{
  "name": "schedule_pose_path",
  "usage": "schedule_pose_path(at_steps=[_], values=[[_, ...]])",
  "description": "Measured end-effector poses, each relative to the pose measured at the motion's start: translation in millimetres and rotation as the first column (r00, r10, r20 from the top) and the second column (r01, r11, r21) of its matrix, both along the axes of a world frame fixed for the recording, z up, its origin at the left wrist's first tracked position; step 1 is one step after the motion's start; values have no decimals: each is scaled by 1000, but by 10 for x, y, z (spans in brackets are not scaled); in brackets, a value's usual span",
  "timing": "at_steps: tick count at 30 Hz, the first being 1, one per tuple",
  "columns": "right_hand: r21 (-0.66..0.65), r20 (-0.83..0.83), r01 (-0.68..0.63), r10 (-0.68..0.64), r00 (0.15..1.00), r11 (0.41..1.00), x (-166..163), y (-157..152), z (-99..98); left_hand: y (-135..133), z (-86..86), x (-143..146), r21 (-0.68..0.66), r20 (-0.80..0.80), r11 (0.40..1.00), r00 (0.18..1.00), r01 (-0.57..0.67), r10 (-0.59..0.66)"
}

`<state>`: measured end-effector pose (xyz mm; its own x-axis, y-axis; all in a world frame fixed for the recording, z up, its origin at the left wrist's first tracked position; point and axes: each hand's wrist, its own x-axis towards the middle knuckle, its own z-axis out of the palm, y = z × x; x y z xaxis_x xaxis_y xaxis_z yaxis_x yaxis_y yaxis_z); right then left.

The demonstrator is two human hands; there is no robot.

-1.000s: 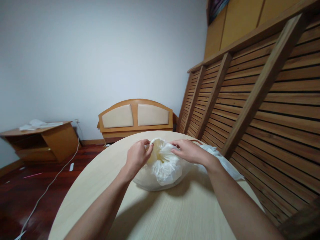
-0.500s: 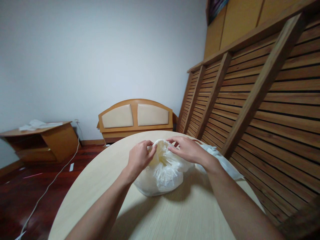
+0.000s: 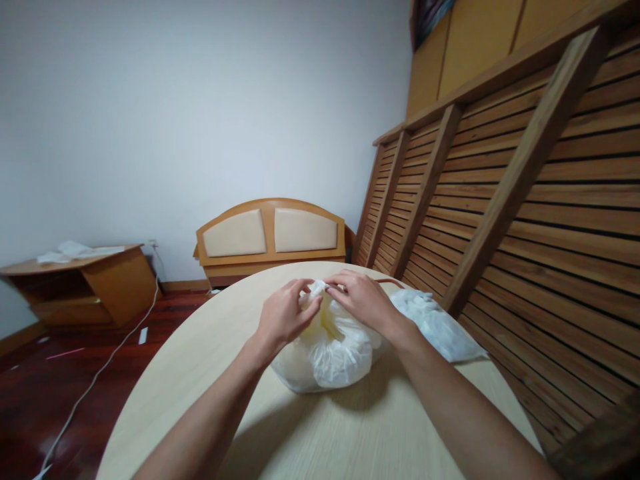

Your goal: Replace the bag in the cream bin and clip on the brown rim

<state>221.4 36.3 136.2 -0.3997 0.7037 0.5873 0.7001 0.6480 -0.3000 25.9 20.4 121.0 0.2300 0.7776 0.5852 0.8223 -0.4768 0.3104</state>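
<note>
A white plastic bag (image 3: 340, 362) sits on the pale round table (image 3: 200, 360), its crumpled mouth gathered at the top. Something yellowish shows inside the opening, too unclear to name. My left hand (image 3: 286, 312) pinches the far rim of the bag between thumb and fingers. Close beside it, my right hand (image 3: 361, 297) grips the same rim, fingers bent and closed on the plastic. Right of the bag lies a second, flatter whitish plastic bag (image 3: 440, 327), partly behind my right forearm.
A slatted wooden frame (image 3: 500, 220) leans along the right side. Beyond the table stands a headboard (image 3: 270, 233) with two cream panels. A low cabinet (image 3: 120, 283) with white plastic on top stands at left; a white cable (image 3: 107, 360) runs across the dark red floor.
My hands have come closer together, bunching the bag's rim between them. The bag's mouth has narrowed. My right forearm has shifted left, uncovering more of the second bag.
</note>
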Motion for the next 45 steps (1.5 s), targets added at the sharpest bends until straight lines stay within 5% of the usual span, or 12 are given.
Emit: schedule_pose_path(at_steps=[6, 25, 34, 45], values=[[-3, -39, -38, 38, 999, 999, -9, 35, -34, 32, -48, 31, 146, -39, 970, 981, 193, -189], [-234, 125, -70, 101, 987, 970, 207, 12, -28, 60, -22, -21, 4, -43, 992, 991, -125, 125], [-175, 183, -65, 97, 978, 982, 104, 4, -54, 48, -66, 21, 175, -93, 984, 995, -28, 44], [-137, 123, 4, 13, 992, 991, 180, -8, -43, 123, -50, -67, 7, -80, 990, 987, -140, 140]])
